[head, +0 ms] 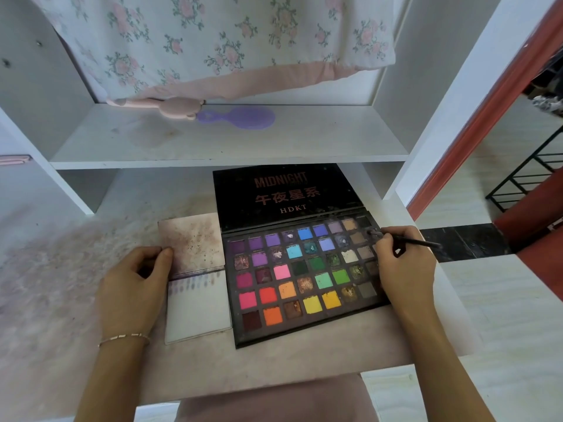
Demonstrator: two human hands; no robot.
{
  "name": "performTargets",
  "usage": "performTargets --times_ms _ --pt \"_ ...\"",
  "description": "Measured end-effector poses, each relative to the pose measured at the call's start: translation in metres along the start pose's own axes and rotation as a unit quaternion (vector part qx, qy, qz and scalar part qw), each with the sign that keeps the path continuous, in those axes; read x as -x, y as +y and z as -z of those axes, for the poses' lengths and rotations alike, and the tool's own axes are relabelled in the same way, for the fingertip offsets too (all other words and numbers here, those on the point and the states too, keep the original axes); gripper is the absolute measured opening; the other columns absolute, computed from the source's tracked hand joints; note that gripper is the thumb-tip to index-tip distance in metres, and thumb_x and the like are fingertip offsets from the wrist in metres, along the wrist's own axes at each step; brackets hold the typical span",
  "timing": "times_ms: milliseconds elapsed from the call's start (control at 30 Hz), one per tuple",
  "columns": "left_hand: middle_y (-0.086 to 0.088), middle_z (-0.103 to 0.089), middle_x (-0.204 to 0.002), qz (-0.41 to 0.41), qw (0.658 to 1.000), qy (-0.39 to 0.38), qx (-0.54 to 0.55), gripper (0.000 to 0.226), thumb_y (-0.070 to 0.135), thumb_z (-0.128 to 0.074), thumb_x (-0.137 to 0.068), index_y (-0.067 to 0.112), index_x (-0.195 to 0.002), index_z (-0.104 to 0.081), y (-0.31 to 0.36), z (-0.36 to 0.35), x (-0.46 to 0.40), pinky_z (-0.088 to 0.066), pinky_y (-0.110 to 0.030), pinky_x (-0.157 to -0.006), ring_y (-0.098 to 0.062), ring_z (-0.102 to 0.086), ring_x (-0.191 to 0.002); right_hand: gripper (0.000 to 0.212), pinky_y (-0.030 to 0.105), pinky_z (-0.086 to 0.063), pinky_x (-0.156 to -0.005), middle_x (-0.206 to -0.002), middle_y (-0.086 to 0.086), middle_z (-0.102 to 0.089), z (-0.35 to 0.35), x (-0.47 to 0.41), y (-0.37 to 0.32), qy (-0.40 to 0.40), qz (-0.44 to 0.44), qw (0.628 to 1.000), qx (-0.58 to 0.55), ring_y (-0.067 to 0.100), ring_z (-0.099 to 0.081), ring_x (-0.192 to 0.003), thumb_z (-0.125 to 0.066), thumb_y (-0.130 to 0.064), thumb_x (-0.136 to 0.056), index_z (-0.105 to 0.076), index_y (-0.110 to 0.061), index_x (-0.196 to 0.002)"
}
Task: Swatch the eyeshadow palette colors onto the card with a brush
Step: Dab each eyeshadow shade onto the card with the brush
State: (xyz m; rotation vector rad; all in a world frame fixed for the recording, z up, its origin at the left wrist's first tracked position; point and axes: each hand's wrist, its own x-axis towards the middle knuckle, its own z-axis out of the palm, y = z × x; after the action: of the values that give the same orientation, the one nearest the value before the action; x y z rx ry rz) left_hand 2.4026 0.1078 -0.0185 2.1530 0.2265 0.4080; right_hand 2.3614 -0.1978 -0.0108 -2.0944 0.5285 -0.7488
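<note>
Legible markings appear on one item only: the raised inner lid of the open eyeshadow palette. Top line reads "MIDNIGHT" in reddish capitals. Below it, four Chinese characters, "午夜星系". Bottom line, in pale letters, "HDKT". No other text is readable.

You are facing a white shelving unit whose lower shelf is dusty and stained. A floral cloth with a pink hem hangs over its upper opening. On that shelf lie a purple hairbrush and a pink object, touching end to end. Below you, the pale desktop is smudged with pinkish powder. To your right, a red door frame borders pale floor tiles, a dark threshold strip and a black wire rack. The light is soft and even.
</note>
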Motion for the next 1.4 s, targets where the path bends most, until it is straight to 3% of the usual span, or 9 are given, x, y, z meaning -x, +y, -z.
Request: performTargets --times_ms 133,233,333,433,600,700,833,933,1400 --pt "0.002 -0.058 -0.070 -0.001 1.000 0.001 0.002 0.006 0.018 -0.062 -0.085 0.019 -0.079 -0.063 -0.001 0.000 0.000 -0.033 -0.024 -0.063 -0.017 -0.051 -0.067 0.013 -0.004 -0.036 -0.053 -0.065 -0.012 -0.050 0.001 0.001 -0.001 0.006 -0.008 1.000 -0.010 0.002 -0.050 -0.061 -0.051 -0.002 -0.087 -0.052 -0.015 -0.085" --pt "0.000 -0.058 -0.070 0.001 1.000 0.001 0.005 0.007 0.017 -0.062 -0.084 0.019 -0.077 -0.062 0.000 0.000 0.000 -0.034 -0.027 -0.069 -0.020 -0.052 -0.069 0.013 -0.001 -0.037 -0.052 -0.064 -0.011 -0.051 0.002 0.003 -0.005 0.007 0.002 1.000 -0.028 0.003 -0.053 -0.057 -0.051 -0.001 -0.086 -0.054 -0.013 -0.086" --pt "0.000 -0.058 -0.070 0.004 1.000 -0.002 0.010 0.008 0.017 -0.062 -0.084 0.020 -0.077 -0.061 0.001 -0.001 0.000 -0.034 -0.027 -0.070 -0.020 -0.052 -0.069 0.020 0.002 -0.040 -0.048 -0.064 -0.008 -0.053 0.002 0.008 -0.010 -0.009 0.004 0.997 -0.072 -0.008 -0.054 -0.059 -0.050 0.000 -0.086 -0.053 -0.020 -0.082" --pt "0.001 -0.058 -0.069 0.006 1.000 0.000 0.007 0.007 0.018 -0.061 -0.084 0.019 -0.077 -0.062 0.002 -0.001 0.000 -0.033 -0.026 -0.066 -0.017 -0.051 -0.067 0.033 0.008 -0.046 -0.050 -0.068 -0.006 -0.058 -0.001 0.019 -0.019 -0.065 0.007 0.992 -0.109 -0.006 -0.057 -0.062 -0.050 0.000 -0.087 -0.051 -0.032 -0.078" --pt "0.003 -0.059 -0.068 0.010 1.000 0.007 0.003 0.007 0.019 -0.062 -0.084 0.019 -0.077 -0.063 -0.001 -0.002 -0.001 -0.034 -0.020 -0.057 -0.013 -0.051 -0.065 0.034 0.011 -0.048 -0.053 -0.067 -0.005 -0.061 -0.020 0.044 -0.046 -0.175 0.033 0.970 -0.164 0.003 -0.059 -0.064 -0.054 0.002 -0.084 -0.055 -0.031 -0.076" --pt "0.005 -0.060 -0.070 0.017 1.000 0.001 0.003 0.006 0.020 -0.061 -0.084 0.018 -0.080 -0.065 -0.001 -0.004 -0.002 -0.036 -0.020 -0.058 -0.011 -0.053 -0.067 0.031 0.023 -0.049 -0.051 -0.072 -0.001 -0.063 -0.034 0.058 -0.060 -0.240 0.038 0.955 -0.173 0.012 -0.058 -0.059 -0.055 -0.004 -0.084 -0.055 -0.034 -0.075" --pt "0.011 -0.058 -0.067 0.021 1.000 0.004 0.009 0.006 0.021 -0.062 -0.084 0.021 -0.078 -0.064 -0.001 -0.004 -0.002 -0.035 -0.015 -0.057 0.001 -0.052 -0.065 0.021 0.012 -0.040 -0.046 -0.065 -0.003 -0.059 -0.051 0.068 -0.072 -0.317 0.056 0.936 -0.144 0.003 -0.051 -0.051 -0.057 -0.011 -0.085 -0.054 -0.029 -0.075" --pt "0.010 -0.061 -0.068 0.021 1.000 0.005 0.000 0.007 0.022 -0.061 -0.083 0.022 -0.078 -0.066 -0.003 -0.003 -0.001 -0.039 -0.021 -0.059 -0.007 -0.056 -0.066 0.017 0.012 -0.040 -0.046 -0.064 -0.007 -0.060 -0.060 0.070 -0.078 -0.352 0.039 0.926 -0.131 0.003 -0.052 -0.052 -0.057 -0.017 -0.085 -0.055 -0.032 -0.076" --pt "0.008 -0.064 -0.067 0.023 1.000 0.015 0.002 0.007 0.025 -0.062 -0.080 0.024 -0.076 -0.067 -0.006 -0.002 -0.003 -0.040 -0.022 -0.064 -0.009 -0.059 -0.067 0.026 0.005 -0.039 -0.049 -0.074 -0.013 -0.060 -0.069 0.070 -0.089 -0.383 0.071 0.916 -0.092 -0.008 -0.054 -0.065 -0.056 -0.014 -0.086 -0.051 -0.037 -0.074"
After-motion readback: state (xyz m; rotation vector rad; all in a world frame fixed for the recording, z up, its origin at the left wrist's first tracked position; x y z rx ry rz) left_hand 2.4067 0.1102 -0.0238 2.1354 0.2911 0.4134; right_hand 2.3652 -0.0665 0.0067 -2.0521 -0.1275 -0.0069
